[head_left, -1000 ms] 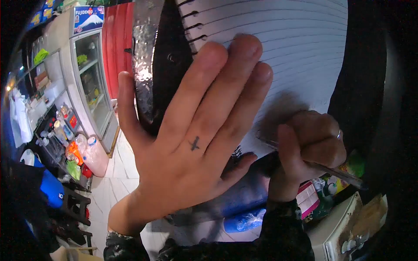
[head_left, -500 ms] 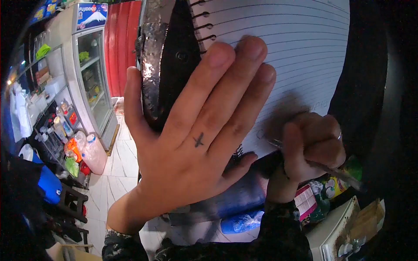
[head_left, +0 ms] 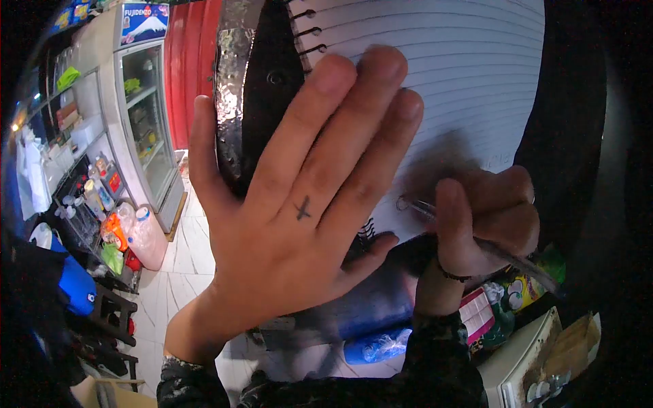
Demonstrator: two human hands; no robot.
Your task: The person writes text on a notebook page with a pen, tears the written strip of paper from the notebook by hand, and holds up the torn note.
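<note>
Left hand (head_left: 289, 204) is spread over the notebook (head_left: 462, 81), between one and two o'clock; right hand (head_left: 486, 224), three o'clock, pinches a pen (head_left: 510, 256). Loop (head_left: 402, 203) by its tip shows clearer than one second ago; writing appears to advance.

The left hand (head_left: 282, 238) bears a small, slanting dark cross (head_left: 303, 209) on its back, a thin dark band (head_left: 454, 276) lies across the right wrist (head_left: 439, 297) at four o'clock, and the left sleeve (head_left: 192, 381) at seven o'clock and right sleeve (head_left: 441, 350) at five look dark with pale mottling.
</note>
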